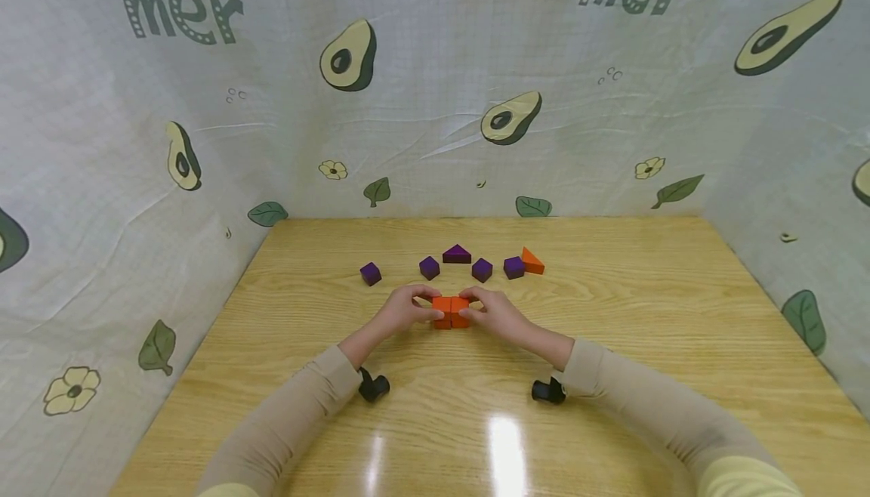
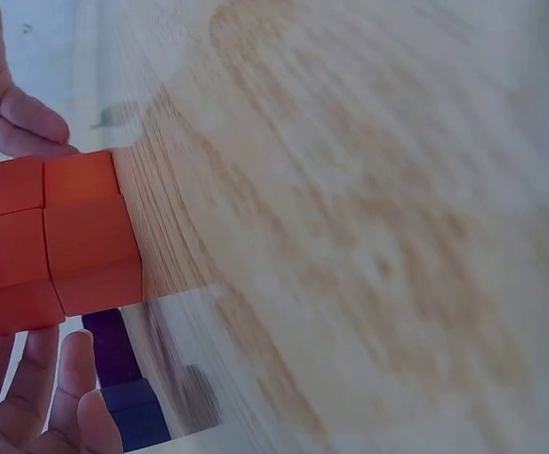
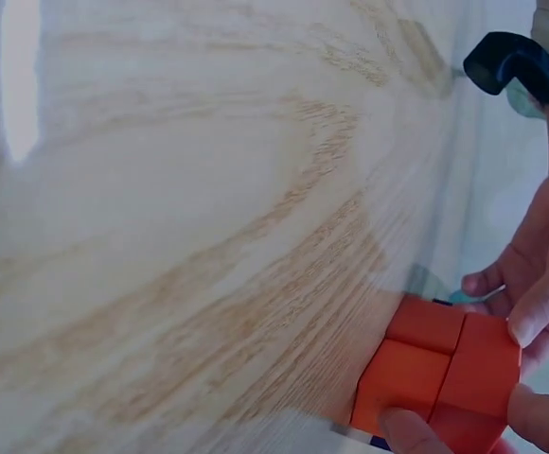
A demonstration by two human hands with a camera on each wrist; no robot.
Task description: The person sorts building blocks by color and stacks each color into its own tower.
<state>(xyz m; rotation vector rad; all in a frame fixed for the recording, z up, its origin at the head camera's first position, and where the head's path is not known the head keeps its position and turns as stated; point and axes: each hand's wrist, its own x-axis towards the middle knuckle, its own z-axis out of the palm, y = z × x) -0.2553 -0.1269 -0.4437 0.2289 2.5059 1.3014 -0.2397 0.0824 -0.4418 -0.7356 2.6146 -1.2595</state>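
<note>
Pinching the nine-o'clock orange block (image 1: 442, 304), the left hand (image 1: 404, 310) sets its thumb on the near face, fingers on the far side; the right hand (image 1: 497, 313) mirrors it from three o'clock, clamped on the three-o'clock orange block (image 1: 460, 304). What governs the move is that the joined pair lies directly between the hands, neither nearer, its seam running twelve to six and its wider axis nine to three. The faces meet along that seam. Wrist views show further seams, so more than two blocks may be stacked; I cannot tell the count. The pair seems to rest on the wooden tabletop (image 1: 448, 376).

Beyond, a purple triangular prism (image 1: 457, 254) lies at twelve o'clock, with purple cubes (image 1: 430, 268) at ten, eleven, one and two. Past the last, also toward two, an orange triangular prism (image 1: 532, 263) sits touching or just beside it.
</note>
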